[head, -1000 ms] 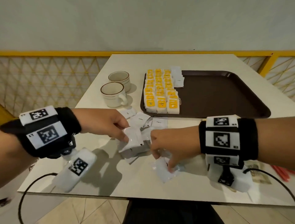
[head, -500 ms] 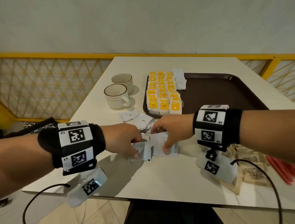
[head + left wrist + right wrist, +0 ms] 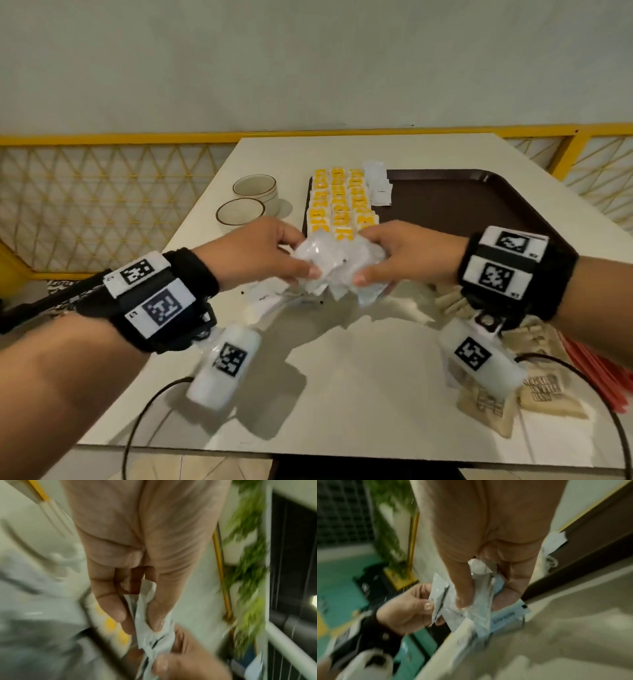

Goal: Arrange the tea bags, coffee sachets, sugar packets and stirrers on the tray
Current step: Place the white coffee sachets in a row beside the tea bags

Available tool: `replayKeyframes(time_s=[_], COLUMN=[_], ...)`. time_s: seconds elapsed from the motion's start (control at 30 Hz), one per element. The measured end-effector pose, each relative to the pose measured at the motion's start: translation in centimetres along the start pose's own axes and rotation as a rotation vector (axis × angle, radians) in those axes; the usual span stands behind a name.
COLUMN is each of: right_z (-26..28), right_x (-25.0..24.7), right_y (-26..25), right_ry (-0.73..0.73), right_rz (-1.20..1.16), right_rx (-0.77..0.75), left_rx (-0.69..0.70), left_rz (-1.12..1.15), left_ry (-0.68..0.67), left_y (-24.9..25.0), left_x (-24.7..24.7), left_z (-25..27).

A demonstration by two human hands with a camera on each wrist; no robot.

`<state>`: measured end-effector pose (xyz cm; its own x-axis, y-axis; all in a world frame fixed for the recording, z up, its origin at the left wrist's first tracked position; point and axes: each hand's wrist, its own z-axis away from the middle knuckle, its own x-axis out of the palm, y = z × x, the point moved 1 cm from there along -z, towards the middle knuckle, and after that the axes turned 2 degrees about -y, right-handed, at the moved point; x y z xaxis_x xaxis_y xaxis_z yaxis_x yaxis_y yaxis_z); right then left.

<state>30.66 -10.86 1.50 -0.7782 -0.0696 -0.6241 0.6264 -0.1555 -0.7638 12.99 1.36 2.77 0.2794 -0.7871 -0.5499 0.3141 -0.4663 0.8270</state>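
Both the left hand [image 3: 260, 255] and right hand [image 3: 407, 255] have fingers [image 3: 310, 272] clamped on one bunch of white sachets [image 3: 337, 270], uncountable, above the worktop [image 3: 359, 394]. Beyond the fingers: two cups [image 3: 255, 188], brown tray [image 3: 479, 202] with three yellow tea-bag rows [image 3: 339, 202].

Both hands, right hand [image 3: 481, 555] and left hand [image 3: 406, 609], pinch white sachets [image 3: 471, 609].

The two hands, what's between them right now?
A bunch of white sachets, gripped from both sides by the left hand and the right hand, clearest in the head view.
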Motion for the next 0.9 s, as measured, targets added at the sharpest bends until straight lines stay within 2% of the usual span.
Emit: replayKeyframes(time_s=[0.07,0.13,0.2,0.3,0.43,0.6,0.7,0.8,0.9], right_z=[1.0,1.9,2.5,2.8,2.7,1.8,1.5,1.3,1.6], right_x=[-2.1,-4.2,-6.3,-9.0,-11.4,-13.1,-13.8,-14.1,-14.4], right_y=[0.7,1.1,1.5,2.1,2.6,3.1,3.3,3.6,4.0], right_ry=[0.126,0.232,0.335,0.446,0.502,0.526,0.576,0.602,0.662], right_rz=[-0.316,-0.543,-0.689,-0.830,-0.894,-0.960,-0.955,-0.920,-0.925], right_rx=[0.003,-0.049,-0.081,-0.130,-0.180,-0.215,-0.234,-0.229,-0.234], left_rx=[0.036,0.055,0.079,0.107,0.182,0.367,0.451,0.488,0.458], left_rz=[0.183,0.355,0.466,0.503,0.329,0.194,0.192,0.093,0.113], left_ry=[0.101,0.148,0.118,0.023,0.003,0.254,0.308,0.306,0.343], left_y=[1.2,2.3,3.4,5.1,7.3,9.0,9.5,9.2,8.9], left_x=[-0.4,-0.6,-0.2,0.6,1.3,1.5,2.0,2.3,2.1], left_z=[-1.8,-3.8,-5.9,-9.0,-12.5,-15.7,-16.4,-16.9,-16.6])
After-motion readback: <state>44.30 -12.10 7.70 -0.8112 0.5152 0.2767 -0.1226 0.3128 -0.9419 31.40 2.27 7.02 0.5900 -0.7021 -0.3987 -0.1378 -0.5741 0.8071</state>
